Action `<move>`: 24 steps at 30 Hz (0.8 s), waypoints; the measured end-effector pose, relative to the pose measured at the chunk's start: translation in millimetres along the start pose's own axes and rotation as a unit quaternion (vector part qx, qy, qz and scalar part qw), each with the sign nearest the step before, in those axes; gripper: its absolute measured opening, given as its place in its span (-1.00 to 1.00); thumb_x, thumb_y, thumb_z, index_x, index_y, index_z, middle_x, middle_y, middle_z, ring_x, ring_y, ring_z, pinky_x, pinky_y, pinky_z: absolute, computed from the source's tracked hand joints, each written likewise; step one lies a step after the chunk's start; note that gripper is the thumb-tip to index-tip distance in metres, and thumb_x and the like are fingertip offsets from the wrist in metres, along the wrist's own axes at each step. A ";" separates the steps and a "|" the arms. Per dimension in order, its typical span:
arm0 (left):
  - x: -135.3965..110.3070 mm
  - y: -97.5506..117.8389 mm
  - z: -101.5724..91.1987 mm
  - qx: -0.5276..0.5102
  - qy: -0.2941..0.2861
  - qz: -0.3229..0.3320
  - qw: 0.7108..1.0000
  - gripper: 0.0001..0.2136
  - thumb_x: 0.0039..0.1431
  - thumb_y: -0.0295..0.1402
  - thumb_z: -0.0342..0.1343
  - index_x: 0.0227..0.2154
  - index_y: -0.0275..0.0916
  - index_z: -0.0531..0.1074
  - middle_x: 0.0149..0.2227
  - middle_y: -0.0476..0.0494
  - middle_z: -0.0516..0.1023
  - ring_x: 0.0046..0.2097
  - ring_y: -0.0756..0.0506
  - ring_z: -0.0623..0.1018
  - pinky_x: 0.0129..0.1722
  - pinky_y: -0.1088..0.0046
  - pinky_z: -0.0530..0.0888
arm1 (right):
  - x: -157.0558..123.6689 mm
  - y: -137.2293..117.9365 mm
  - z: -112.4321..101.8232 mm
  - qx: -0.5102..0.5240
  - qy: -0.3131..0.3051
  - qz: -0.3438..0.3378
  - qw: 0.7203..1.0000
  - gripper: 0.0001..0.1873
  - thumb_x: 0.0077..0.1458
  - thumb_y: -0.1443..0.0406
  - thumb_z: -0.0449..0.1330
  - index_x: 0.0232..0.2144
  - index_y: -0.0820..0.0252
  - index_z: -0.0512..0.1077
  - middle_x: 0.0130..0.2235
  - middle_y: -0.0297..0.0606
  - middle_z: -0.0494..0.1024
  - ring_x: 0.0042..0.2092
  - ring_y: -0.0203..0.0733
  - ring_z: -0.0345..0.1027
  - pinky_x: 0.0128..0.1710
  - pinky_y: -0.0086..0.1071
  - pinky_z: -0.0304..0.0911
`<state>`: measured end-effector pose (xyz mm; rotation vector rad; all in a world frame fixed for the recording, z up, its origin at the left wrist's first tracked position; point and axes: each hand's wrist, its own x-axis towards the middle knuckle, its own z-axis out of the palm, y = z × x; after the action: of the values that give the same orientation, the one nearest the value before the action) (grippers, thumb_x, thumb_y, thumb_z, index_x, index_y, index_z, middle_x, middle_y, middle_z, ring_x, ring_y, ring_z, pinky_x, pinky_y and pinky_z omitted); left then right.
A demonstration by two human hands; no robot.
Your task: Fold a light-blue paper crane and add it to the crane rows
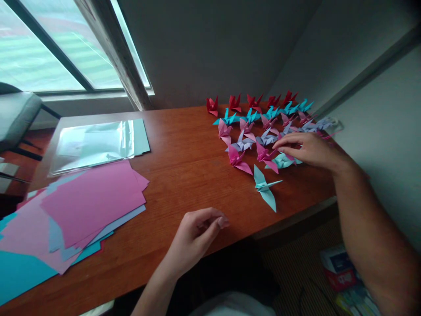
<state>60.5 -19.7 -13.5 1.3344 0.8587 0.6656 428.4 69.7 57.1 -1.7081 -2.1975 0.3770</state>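
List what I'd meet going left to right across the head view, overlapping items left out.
Chair, plastic packet, left hand, front light green paper crane, right hand.

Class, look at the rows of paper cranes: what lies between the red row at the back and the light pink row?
A row of bright blue cranes lies between the red cranes and the light pink cranes, seen in the head view.
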 end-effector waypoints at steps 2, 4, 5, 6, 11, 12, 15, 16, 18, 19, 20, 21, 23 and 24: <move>-0.2 0.1 0.2 0.000 -0.002 0.000 1.000 -0.76 0.32 -0.24 0.13 -0.33 -0.30 0.58 -0.34 -0.18 0.65 -0.29 -0.06 0.59 -0.32 0.54 0.46 | 0.9 1.1 0.6 0.007 -0.007 -0.002 1.000 -0.79 0.17 0.15 0.19 -0.28 0.01 0.62 -0.16 -0.27 0.68 -0.13 -0.06 0.54 -0.17 -0.22 0.41; -0.3 0.2 0.6 -0.003 -0.002 -0.001 1.000 -0.76 0.32 -0.24 0.14 -0.33 -0.30 0.58 -0.34 -0.18 0.65 -0.29 -0.06 0.59 -0.32 0.54 0.46 | 2.3 2.8 1.2 0.016 -0.019 -0.002 1.000 -0.78 0.17 0.13 0.19 -0.27 0.00 0.62 -0.17 -0.27 0.67 -0.13 -0.06 0.54 -0.20 -0.23 0.41; -0.2 0.2 0.8 -0.004 -0.002 -0.001 1.000 -0.76 0.32 -0.24 0.14 -0.33 -0.30 0.58 -0.34 -0.18 0.65 -0.29 -0.06 0.59 -0.31 0.53 0.46 | 3.2 3.9 1.7 0.021 -0.026 -0.001 0.999 -0.78 0.17 0.13 0.19 -0.27 0.00 0.62 -0.18 -0.27 0.67 -0.14 -0.07 0.54 -0.21 -0.23 0.40; 0.0 0.1 0.9 -0.005 -0.002 -0.001 1.000 -0.76 0.32 -0.24 0.14 -0.33 -0.30 0.58 -0.34 -0.18 0.65 -0.29 -0.06 0.60 -0.30 0.53 0.47 | 4.3 5.0 2.4 0.025 -0.035 0.000 0.999 -0.78 0.17 0.12 0.19 -0.27 0.00 0.61 -0.19 -0.28 0.67 -0.16 -0.07 0.54 -0.22 -0.24 0.40; 0.4 -0.7 0.9 -0.005 0.000 -0.001 1.000 -0.78 0.33 -0.26 0.14 -0.32 -0.30 0.58 -0.33 -0.17 0.65 -0.28 -0.06 0.60 -0.30 0.54 0.47 | 11.4 10.2 7.3 0.009 -0.042 0.006 0.999 -0.80 0.17 0.16 0.18 -0.27 -0.02 0.62 -0.18 -0.31 0.67 -0.14 -0.07 0.54 -0.16 -0.23 0.41; 0.4 -1.0 0.8 -0.005 0.000 -0.002 1.000 -0.78 0.33 -0.27 0.14 -0.32 -0.30 0.58 -0.33 -0.17 0.65 -0.28 -0.06 0.60 -0.30 0.54 0.47 | 12.8 10.9 8.3 0.000 -0.039 0.004 0.999 -0.81 0.16 0.18 0.19 -0.27 -0.03 0.62 -0.18 -0.31 0.67 -0.13 -0.06 0.54 -0.14 -0.22 0.41; 0.2 -1.7 0.6 -0.004 -0.001 -0.002 1.000 -0.78 0.33 -0.27 0.14 -0.32 -0.29 0.58 -0.33 -0.17 0.65 -0.28 -0.06 0.59 -0.31 0.54 0.46 | 16.3 12.9 10.6 -0.015 -0.036 -0.004 0.999 -0.83 0.13 0.21 0.20 -0.28 -0.04 0.61 -0.18 -0.33 0.67 -0.11 -0.05 0.54 -0.10 -0.19 0.41; 0.1 -1.8 0.5 -0.004 -0.002 -0.002 1.000 -0.78 0.33 -0.27 0.14 -0.32 -0.29 0.58 -0.33 -0.17 0.65 -0.29 -0.05 0.59 -0.32 0.55 0.45 | 17.2 13.6 11.2 -0.016 -0.036 -0.005 0.999 -0.82 0.14 0.21 0.20 -0.28 -0.04 0.61 -0.17 -0.33 0.67 -0.11 -0.05 0.54 -0.09 -0.19 0.41; 0.2 -1.7 0.2 -0.004 -0.002 0.000 1.000 -0.79 0.33 -0.27 0.14 -0.32 -0.29 0.58 -0.33 -0.16 0.65 -0.29 -0.05 0.59 -0.31 0.55 0.45 | 18.7 15.1 12.3 -0.022 -0.037 -0.007 0.999 -0.81 0.15 0.22 0.18 -0.27 -0.04 0.61 -0.16 -0.33 0.67 -0.11 -0.06 0.54 -0.09 -0.18 0.40; 0.3 -1.6 0.0 -0.004 -0.001 0.000 1.000 -0.79 0.33 -0.27 0.14 -0.32 -0.29 0.58 -0.33 -0.16 0.64 -0.28 -0.05 0.59 -0.31 0.55 0.45 | 19.4 15.8 12.9 -0.026 -0.035 -0.009 0.999 -0.81 0.15 0.22 0.18 -0.26 -0.04 0.61 -0.16 -0.33 0.67 -0.11 -0.06 0.54 -0.08 -0.18 0.40; 0.2 -1.5 -0.2 -0.005 -0.002 0.000 1.000 -0.79 0.33 -0.27 0.14 -0.32 -0.29 0.58 -0.33 -0.16 0.64 -0.28 -0.05 0.59 -0.30 0.55 0.46 | 19.9 16.5 13.5 -0.032 -0.032 -0.012 0.999 -0.81 0.15 0.22 0.18 -0.27 -0.04 0.61 -0.16 -0.33 0.67 -0.11 -0.06 0.54 -0.08 -0.17 0.40; 0.2 -1.4 -0.3 -0.005 -0.002 0.001 1.000 -0.78 0.33 -0.27 0.14 -0.32 -0.30 0.58 -0.33 -0.16 0.64 -0.28 -0.05 0.59 -0.29 0.54 0.46 | 20.4 17.1 14.1 -0.036 -0.028 -0.017 0.999 -0.82 0.15 0.22 0.19 -0.27 -0.03 0.61 -0.15 -0.33 0.68 -0.10 -0.05 0.54 -0.07 -0.17 0.39; -0.3 -1.4 -0.2 -0.006 -0.003 0.002 1.000 -0.78 0.33 -0.27 0.13 -0.32 -0.30 0.58 -0.33 -0.16 0.64 -0.27 -0.05 0.59 -0.28 0.54 0.47 | 21.1 18.3 15.7 -0.046 -0.020 -0.027 0.998 -0.82 0.15 0.23 0.19 -0.27 -0.03 0.61 -0.15 -0.33 0.68 -0.09 -0.05 0.54 -0.05 -0.16 0.39; -0.6 -1.6 -0.1 -0.007 -0.003 0.003 1.000 -0.78 0.34 -0.27 0.13 -0.32 -0.30 0.58 -0.33 -0.15 0.64 -0.27 -0.05 0.59 -0.28 0.53 0.47 | 21.4 18.9 16.6 -0.050 -0.016 -0.031 0.998 -0.82 0.16 0.23 0.18 -0.27 -0.03 0.61 -0.14 -0.33 0.68 -0.09 -0.04 0.54 -0.05 -0.15 0.39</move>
<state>60.0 -20.4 -14.9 1.3257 0.8446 0.6711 433.3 94.9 36.4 -1.6905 -2.3228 0.2839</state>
